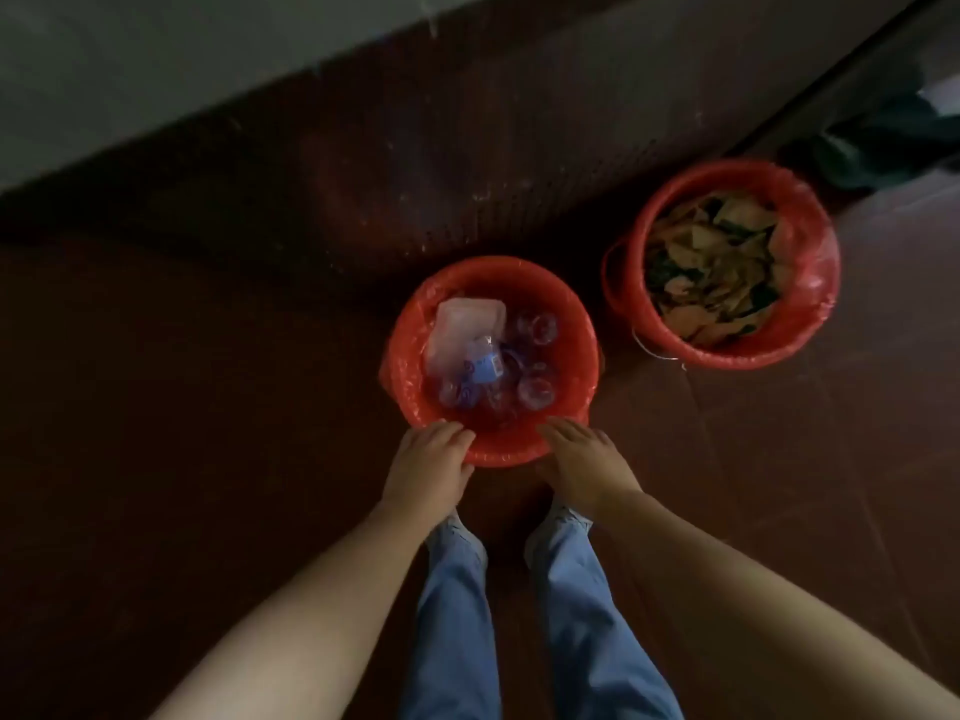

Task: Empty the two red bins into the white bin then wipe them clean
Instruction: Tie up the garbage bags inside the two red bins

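Dim light falls on a dark reddish-brown floor (pixel 208 407), with a grey wall (pixel 156 70) running across the top and a dark dotted panel (pixel 415 174) below it. Two red bins stand on the floor, well apart, each lined with a thin red bag folded over its rim.

The near bin (pixel 511 452) sits at centre, just ahead of the person's feet. It holds clear bottles (pixel 535 389), one with a blue label, and a clear tub (pixel 462 324) leaning against the left side. The far bin (pixel 727 356) stands up and to the right, close to the panel's edge, filled nearly to the top with brown and dark scraps (pixel 711 262).

Both bare arms reach down to the near bin's closest edge. The left hand (pixel 431 459) grasps the rim on its left, fingers curled over the red edge. The right hand (pixel 582 459) lies against the rim on its right with fingers stretched forward and touching the bag. Blur and shadow hide whether it grips or only rests there, so I cannot tell.

Blue trousers (pixel 457 615) and pale shoes (pixel 550 527) show between the forearms. A dark bundle (pixel 883 142) lies at the upper right, too blurred to identify.
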